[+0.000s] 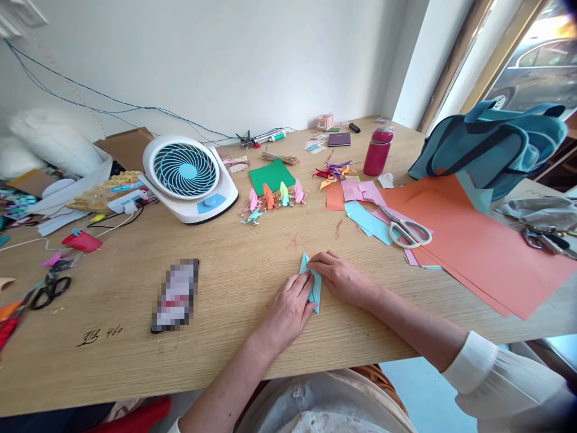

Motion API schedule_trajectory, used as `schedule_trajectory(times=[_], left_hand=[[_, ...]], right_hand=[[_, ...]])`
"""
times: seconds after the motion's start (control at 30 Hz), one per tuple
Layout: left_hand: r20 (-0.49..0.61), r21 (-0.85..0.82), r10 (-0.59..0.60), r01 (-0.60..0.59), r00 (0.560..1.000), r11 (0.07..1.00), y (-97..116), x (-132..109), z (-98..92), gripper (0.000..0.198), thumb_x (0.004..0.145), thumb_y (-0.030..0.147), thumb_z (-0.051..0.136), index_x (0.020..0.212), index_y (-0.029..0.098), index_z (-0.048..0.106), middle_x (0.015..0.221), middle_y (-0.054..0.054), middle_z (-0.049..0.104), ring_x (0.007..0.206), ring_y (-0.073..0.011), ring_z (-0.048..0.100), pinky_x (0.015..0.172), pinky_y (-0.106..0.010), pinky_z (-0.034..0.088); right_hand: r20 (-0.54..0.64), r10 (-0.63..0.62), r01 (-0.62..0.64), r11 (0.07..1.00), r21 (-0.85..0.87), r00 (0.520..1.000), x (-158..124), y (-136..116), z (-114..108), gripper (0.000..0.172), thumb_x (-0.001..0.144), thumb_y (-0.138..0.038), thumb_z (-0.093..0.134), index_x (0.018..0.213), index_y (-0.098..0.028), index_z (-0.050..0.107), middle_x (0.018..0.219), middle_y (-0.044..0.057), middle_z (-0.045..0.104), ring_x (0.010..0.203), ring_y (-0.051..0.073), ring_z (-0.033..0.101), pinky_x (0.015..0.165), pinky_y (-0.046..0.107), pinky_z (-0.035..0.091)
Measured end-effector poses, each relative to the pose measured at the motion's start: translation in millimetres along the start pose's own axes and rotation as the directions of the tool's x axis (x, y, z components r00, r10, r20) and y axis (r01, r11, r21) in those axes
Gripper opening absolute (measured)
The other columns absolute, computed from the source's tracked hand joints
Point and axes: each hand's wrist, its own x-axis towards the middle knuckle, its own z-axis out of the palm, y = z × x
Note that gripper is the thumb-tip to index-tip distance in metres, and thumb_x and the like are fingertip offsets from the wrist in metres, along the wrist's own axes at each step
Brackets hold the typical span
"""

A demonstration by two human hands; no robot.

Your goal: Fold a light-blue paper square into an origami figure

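Observation:
A light-blue piece of folded paper [317, 290], long and pointed at its far end, lies on the table in front of me. My left hand [288, 305] holds it from the left, its fingers across the middle and its thumb at the near end. From the right, my right hand [339, 276] pinches the paper's upper part, fingers bent and pressed together. Both hands partly cover the folds. Beyond them stand several small folded paper figures [269, 196] in pink, orange, green and blue, beside a green paper sheet [271, 175].
White-handled scissors [409, 233] rest on paper pieces at right, by large orange sheets [478, 240] and a blue bag [478, 147]. A pink bottle [378, 151] stands farther back. On the left are a white fan [189, 174], a blurred-out flat object [175, 296] and black-handled scissors [51, 291].

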Motion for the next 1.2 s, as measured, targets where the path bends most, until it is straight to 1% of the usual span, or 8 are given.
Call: schedule_trajectory(times=[0.13, 0.3, 0.5, 0.6, 0.83, 1.03, 1.2], left_hand=[[-0.004, 0.017, -0.003, 0.003, 1.000, 1.000, 1.8, -0.3, -1.3, 0.047, 0.099, 0.030, 0.049, 0.143, 0.014, 0.045, 0.146, -0.014, 0.050, 0.133, -0.0293, 0.048, 0.112, -0.047, 0.042], [0.008, 0.062, -0.013, 0.012, 1.000, 0.998, 0.4, -1.6, 1.4, 0.048, 0.099, 0.030, 0.050, 0.142, 0.011, 0.046, 0.149, -0.016, 0.048, 0.139, -0.0293, 0.043, 0.113, -0.047, 0.041], [0.013, 0.114, -0.002, 0.001, 1.000, 0.994, -1.2, -2.9, 6.4, 0.050, 0.099, 0.033, 0.049, 0.144, 0.010, 0.044, 0.150, -0.017, 0.046, 0.139, -0.0303, 0.044, 0.111, -0.048, 0.043], [0.023, 0.139, -0.005, 0.001, 1.000, 0.990, -0.8, -3.1, 7.3, 0.052, 0.099, 0.035, 0.049, 0.144, 0.008, 0.043, 0.150, -0.018, 0.046, 0.140, -0.0313, 0.043, 0.110, -0.049, 0.043], [-0.002, 0.164, 0.002, -0.002, 1.000, 0.987, -0.5, -2.8, 7.4, 0.050, 0.101, 0.037, 0.045, 0.144, 0.011, 0.043, 0.150, -0.017, 0.046, 0.140, -0.0299, 0.044, 0.109, -0.047, 0.043], [0.018, 0.184, -0.012, 0.008, 1.000, 0.983, 0.2, -1.5, 8.1, 0.051, 0.100, 0.037, 0.047, 0.144, 0.010, 0.044, 0.152, -0.016, 0.045, 0.139, -0.0300, 0.045, 0.108, -0.047, 0.043], [0.032, 0.178, -0.027, 0.021, 0.999, 0.984, 1.0, -0.7, 7.7, 0.051, 0.100, 0.036, 0.048, 0.144, 0.011, 0.044, 0.151, -0.016, 0.045, 0.139, -0.0301, 0.044, 0.109, -0.047, 0.042]], right_hand=[[-0.031, 0.004, -0.004, 1.000, -0.009, 1.000, 1.0, 0.2, 1.5, 0.030, 0.097, -0.008, 0.039, 0.118, -0.012, 0.061, 0.114, 0.017, 0.060, 0.105, 0.026, 0.056, 0.092, 0.044, 0.051], [-0.002, 0.006, -0.006, 0.999, -0.041, 1.000, 3.5, -4.9, -1.5, 0.027, 0.099, -0.011, 0.038, 0.108, -0.014, 0.064, 0.112, 0.017, 0.059, 0.102, 0.026, 0.056, 0.089, 0.043, 0.052], [0.039, 0.031, -0.029, 0.998, -0.051, 0.999, 2.9, -7.9, -3.2, 0.024, 0.099, -0.014, 0.041, 0.104, -0.013, 0.064, 0.108, 0.016, 0.058, 0.098, 0.025, 0.056, 0.088, 0.040, 0.051], [0.033, 0.041, -0.039, 0.997, -0.063, 0.999, 3.7, -5.9, -1.9, 0.022, 0.098, -0.014, 0.043, 0.104, -0.013, 0.064, 0.111, 0.016, 0.058, 0.100, 0.025, 0.056, 0.089, 0.041, 0.051], [0.014, -0.008, 0.009, 0.993, -0.121, 1.000, 7.3, -4.4, -1.1, 0.021, 0.097, -0.012, 0.044, 0.104, -0.013, 0.064, 0.113, 0.017, 0.059, 0.102, 0.026, 0.056, 0.089, 0.040, 0.051], [0.059, -0.016, 0.030, 0.971, -0.235, 0.998, 8.3, -6.3, -2.4, 0.022, 0.098, -0.015, 0.044, 0.110, -0.010, 0.063, 0.115, 0.018, 0.059, 0.103, 0.025, 0.055, 0.089, 0.039, 0.050], [0.109, -0.014, 0.045, 0.958, -0.283, 0.994, 11.6, -4.8, -0.8, 0.022, 0.100, -0.015, 0.043, 0.106, -0.012, 0.063, 0.112, 0.017, 0.060, 0.103, 0.025, 0.053, 0.088, 0.039, 0.047]])
